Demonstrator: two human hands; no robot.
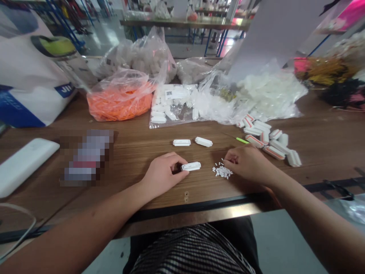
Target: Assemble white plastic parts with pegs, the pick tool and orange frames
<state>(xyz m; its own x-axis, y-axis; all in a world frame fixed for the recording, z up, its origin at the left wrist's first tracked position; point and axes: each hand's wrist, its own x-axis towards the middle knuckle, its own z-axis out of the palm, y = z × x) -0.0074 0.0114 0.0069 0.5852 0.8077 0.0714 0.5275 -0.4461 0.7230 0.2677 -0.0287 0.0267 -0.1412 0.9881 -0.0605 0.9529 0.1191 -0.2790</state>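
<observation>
The left hand grasps the end of a ribbed white plastic block on the wood-grain bench, just beside a loose heap of tiny white pegs. The right hand curls its fingertips down at the heap's edge; whether they pinch a peg cannot be told. Red-striped white blocks lie piled to the right.

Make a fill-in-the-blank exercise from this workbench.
The left hand pinches a white block at its ____ end. The right hand reaches a pile of tiny pieces, all ____ in colour. The table is made of ____. The leftmost clear bag holds ____ pieces.

Missing words: left; white; wood; orange.
</observation>
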